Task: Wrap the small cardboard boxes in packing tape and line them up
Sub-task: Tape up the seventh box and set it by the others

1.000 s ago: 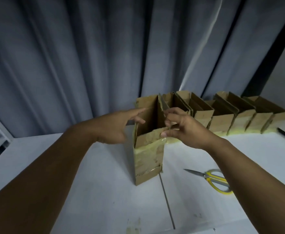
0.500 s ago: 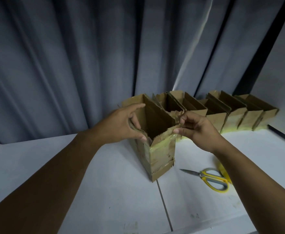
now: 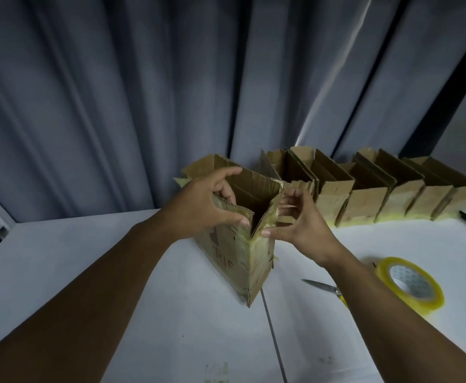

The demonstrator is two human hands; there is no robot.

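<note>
Open-topped taped box (image 3: 240, 261) standing on the table (image 3: 171, 313), just in front of the row of boxes (image 3: 364, 200). To its right, the forearm hides all of the scissors (image 3: 323, 286) but one blade; the tape roll (image 3: 410, 283) lies beyond. The left hand (image 3: 204, 205) grips the box's left rim, fingers curled inside; the right hand (image 3: 301, 225) pinches its right wall.

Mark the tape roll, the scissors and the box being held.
tape roll (image 3: 410, 283): head view, inner core.
scissors (image 3: 321, 286): head view, blade.
held box (image 3: 230, 262): head view, taped left face.
</note>
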